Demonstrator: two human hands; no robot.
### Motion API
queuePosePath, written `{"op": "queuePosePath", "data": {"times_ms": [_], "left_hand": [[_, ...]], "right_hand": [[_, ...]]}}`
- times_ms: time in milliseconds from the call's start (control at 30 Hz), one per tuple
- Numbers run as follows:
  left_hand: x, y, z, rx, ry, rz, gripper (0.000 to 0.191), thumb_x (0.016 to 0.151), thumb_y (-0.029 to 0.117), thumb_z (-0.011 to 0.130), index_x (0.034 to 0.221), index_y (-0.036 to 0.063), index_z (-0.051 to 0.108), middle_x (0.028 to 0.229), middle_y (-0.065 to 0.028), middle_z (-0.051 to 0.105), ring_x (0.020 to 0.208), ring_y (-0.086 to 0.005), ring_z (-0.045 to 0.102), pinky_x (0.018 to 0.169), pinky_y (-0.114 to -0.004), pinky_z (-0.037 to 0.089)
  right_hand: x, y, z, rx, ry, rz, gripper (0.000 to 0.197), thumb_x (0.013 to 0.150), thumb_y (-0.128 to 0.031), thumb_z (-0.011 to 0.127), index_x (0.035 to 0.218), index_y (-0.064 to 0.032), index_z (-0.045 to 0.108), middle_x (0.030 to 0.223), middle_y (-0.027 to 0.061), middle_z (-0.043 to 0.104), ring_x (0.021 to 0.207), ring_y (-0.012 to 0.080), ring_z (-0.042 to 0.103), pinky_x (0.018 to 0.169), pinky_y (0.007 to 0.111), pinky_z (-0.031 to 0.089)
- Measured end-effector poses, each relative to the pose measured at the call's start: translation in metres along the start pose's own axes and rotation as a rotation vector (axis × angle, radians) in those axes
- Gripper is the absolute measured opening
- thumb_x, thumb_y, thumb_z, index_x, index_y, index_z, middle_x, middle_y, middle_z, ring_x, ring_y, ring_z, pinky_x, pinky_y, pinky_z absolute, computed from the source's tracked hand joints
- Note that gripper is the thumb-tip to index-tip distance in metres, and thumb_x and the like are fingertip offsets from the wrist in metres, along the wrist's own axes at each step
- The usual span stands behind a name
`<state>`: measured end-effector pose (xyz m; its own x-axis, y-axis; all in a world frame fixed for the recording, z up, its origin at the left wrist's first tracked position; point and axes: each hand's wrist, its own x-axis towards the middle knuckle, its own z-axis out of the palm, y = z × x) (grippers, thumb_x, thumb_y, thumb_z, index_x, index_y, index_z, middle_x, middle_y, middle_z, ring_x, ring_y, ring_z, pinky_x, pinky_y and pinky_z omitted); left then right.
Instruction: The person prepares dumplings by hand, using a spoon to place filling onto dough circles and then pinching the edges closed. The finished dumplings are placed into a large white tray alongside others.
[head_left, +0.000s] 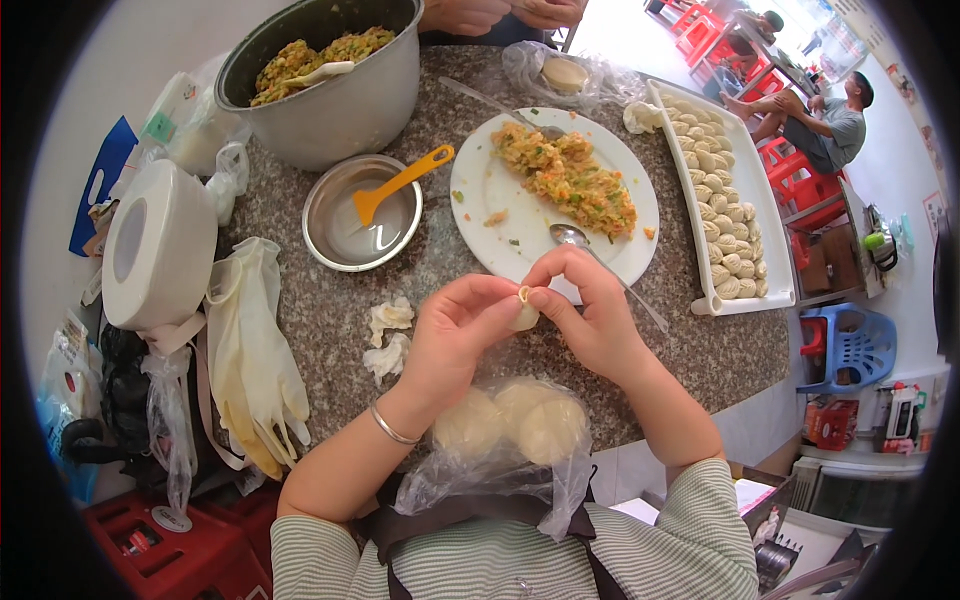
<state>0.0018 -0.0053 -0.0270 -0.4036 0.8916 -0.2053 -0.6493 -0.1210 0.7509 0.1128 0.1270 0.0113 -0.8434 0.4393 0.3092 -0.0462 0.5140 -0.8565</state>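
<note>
Both my hands meet over the near rim of a white plate (480, 225), pinching a small dumpling (526, 318) whose top edge is partly gathered. My left hand (465, 330) grips its left side with thumb and forefinger. On the other side, my right hand (589, 315) pinches the dumpling's edge. Minced filling (570, 180) with green and orange bits lies across the plate. A metal spoon (622, 281) rests on the plate's rim by my right hand, its handle on the table. Below my hands, round dough wrappers (551, 431) lie in a clear plastic bag (480, 480).
A white tray (772, 247) at right holds rows of pleated dumplings (724, 225). At upper left stands a large pot (337, 112) of filling, near a metal bowl (319, 240) with an orange brush (401, 184). Rubber gloves (251, 337) hang at left. Another person's hands (502, 15) show beyond.
</note>
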Motion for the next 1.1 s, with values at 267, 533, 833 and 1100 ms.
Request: {"op": "queuePosePath", "data": {"times_ms": [267, 533, 833, 1100], "left_hand": [[-0.001, -0.004, 0.003, 0.172, -0.022, 0.287, 0.015, 0.091, 0.003, 0.060, 0.106, 0.0027, 0.058, 0.103, -0.0032, 0.063, 0.094, -0.0078, 0.059, 0.084, -0.024, 0.047], [-0.002, 0.009, 0.005, 0.114, -0.083, 0.090, 0.021, 0.096, 0.010, 0.054, 0.115, 0.0020, 0.058, 0.107, -0.0052, 0.063, 0.097, -0.0110, 0.061, 0.085, -0.025, 0.049], [0.001, 0.014, -0.003, -0.197, -0.185, -0.205, 0.033, 0.101, 0.022, 0.045, 0.122, -0.0022, 0.053, 0.112, -0.0147, 0.063, 0.096, -0.0262, 0.067, 0.080, -0.028, 0.058], [-0.003, 0.019, -0.010, -0.250, -0.247, -0.258, 0.035, 0.100, 0.023, 0.046, 0.125, -0.0015, 0.052, 0.113, -0.0152, 0.063, 0.097, -0.0252, 0.066, 0.081, -0.028, 0.057]], "right_hand": [[-0.004, 0.007, 0.007, -0.109, 0.033, -0.083, 0.009, 0.081, -0.005, 0.066, 0.083, -0.0007, 0.058, 0.082, 0.0100, 0.060, 0.079, 0.0283, 0.058, 0.072, 0.035, 0.045], [-0.004, 0.006, 0.001, -0.147, 0.081, -0.071, 0.008, 0.081, -0.004, 0.065, 0.081, -0.0006, 0.058, 0.081, 0.0086, 0.060, 0.079, 0.0257, 0.058, 0.074, 0.034, 0.045], [0.000, 0.018, -0.012, 0.385, 0.019, 0.143, 0.016, 0.083, 0.002, 0.062, 0.098, 0.0003, 0.067, 0.093, 0.0072, 0.065, 0.087, 0.0144, 0.059, 0.080, 0.027, 0.045], [0.002, 0.023, -0.016, 0.220, -0.043, -0.018, 0.019, 0.080, -0.002, 0.068, 0.099, 0.0000, 0.067, 0.091, 0.0072, 0.066, 0.090, 0.0156, 0.060, 0.083, 0.028, 0.046]]}}
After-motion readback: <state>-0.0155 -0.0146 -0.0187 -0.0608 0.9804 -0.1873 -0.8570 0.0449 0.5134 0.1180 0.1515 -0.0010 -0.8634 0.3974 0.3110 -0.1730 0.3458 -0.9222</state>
